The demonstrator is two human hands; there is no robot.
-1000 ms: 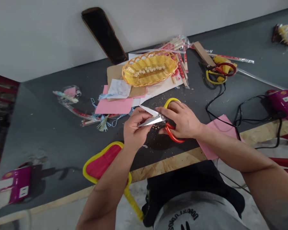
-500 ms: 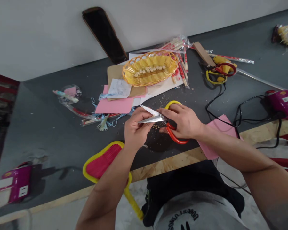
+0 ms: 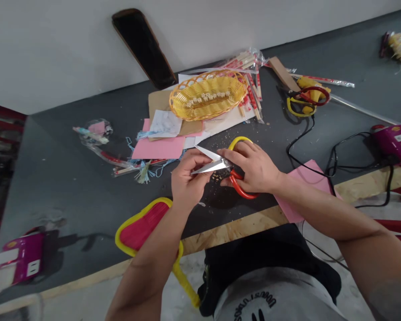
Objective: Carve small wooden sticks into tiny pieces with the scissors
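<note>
Red and yellow handled scissors [image 3: 217, 164] are in my right hand [image 3: 254, 168], whose fingers wrap round the handles. The two blades are apart and point left. My left hand [image 3: 191, 177] is closed in a pinch beside the blades, and one blade crosses in front of its fingertips. What those fingers pinch is too small to make out. Small pale bits [image 3: 216, 177] lie on the dark table [image 3: 96, 196] beneath and between my hands. Beyond them, a yellow woven basket [image 3: 209, 96] holds a row of small pale pieces.
Pink paper [image 3: 160, 148], tassels and wrapped sticks lie left of the basket. A dark phone [image 3: 143, 48] leans on the wall. A pink and yellow paddle-shaped object [image 3: 143, 225] sits by my left forearm. Another scissors [image 3: 300, 107], cables and a purple box [image 3: 394, 143] are at right.
My left hand has shifted very slightly left. The scissors' handles have drawn a little closer together in my right hand.
</note>
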